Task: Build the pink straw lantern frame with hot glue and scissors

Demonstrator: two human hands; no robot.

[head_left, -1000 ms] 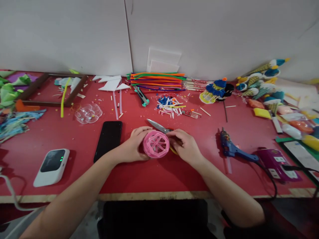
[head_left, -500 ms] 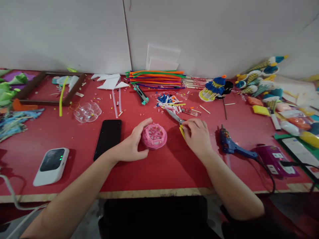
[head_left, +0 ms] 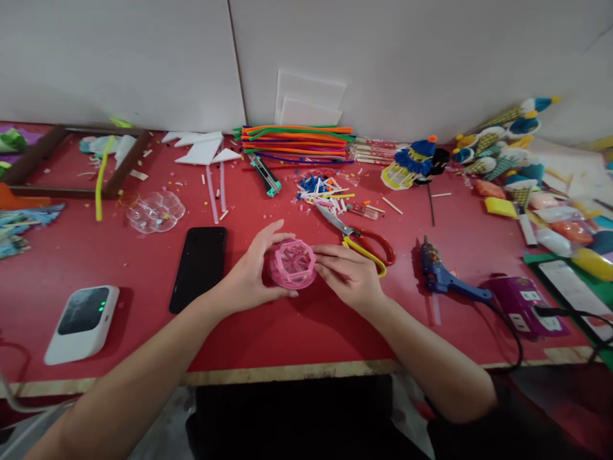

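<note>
A small round craft (head_left: 293, 263) made of pink sticks, with an eight-sided ring on top and crossing struts inside, stands near the middle of the red table. My left hand (head_left: 256, 271) curves around its left side, thumb at the front and fingers behind. From the right, the fingertips of my right hand (head_left: 348, 273) close on the craft's edge. Just behind that hand lie scissors (head_left: 354, 237) with one red and one yellow handle, blades pointing to the far left.
Left of the craft are a black phone (head_left: 198, 268) and a white device with a screen (head_left: 82, 322). A blue glue gun (head_left: 447, 281) and a purple power socket box (head_left: 529, 303) lie right. Cut sticks (head_left: 330, 191), a cutter knife (head_left: 265, 174) and pipe cleaners (head_left: 297, 144) lie behind.
My right hand has left the scissors, which now lie on the table, and has moved left to the pink craft. My left hand still holds the craft, now tilted differently.
</note>
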